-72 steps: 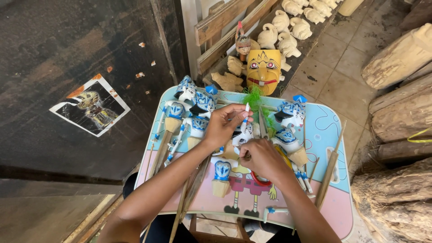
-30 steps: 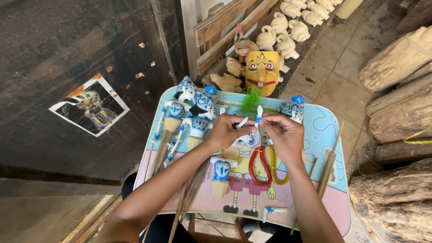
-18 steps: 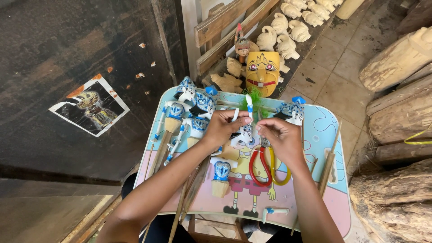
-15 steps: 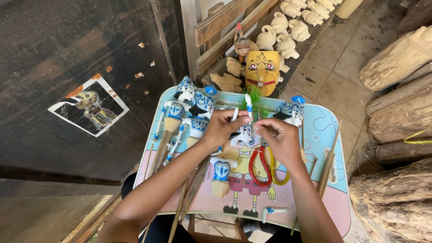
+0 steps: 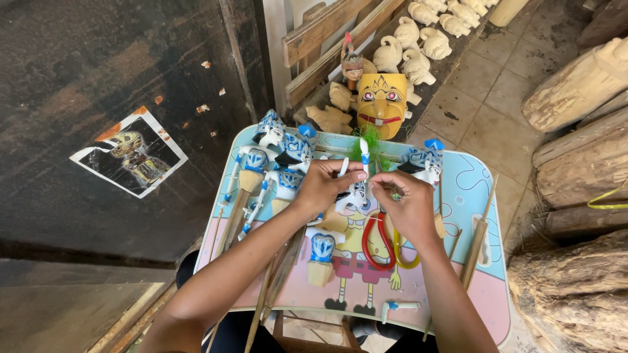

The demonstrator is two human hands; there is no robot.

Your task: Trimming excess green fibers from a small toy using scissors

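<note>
Head view showed the right hand had left the scissors on the table; both hands now pinched the puppet above it, left hand gripping its stick.

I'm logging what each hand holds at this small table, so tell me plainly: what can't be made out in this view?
- Head view: the white and blue puppet piece is mostly covered by the left hand and right hand; its shape is unclear.
- What the right fingertips pinch is too small to tell.
- The red-handled scissors: blades hidden under the right hand.
- The table: near edge cut off by the frame.
</note>
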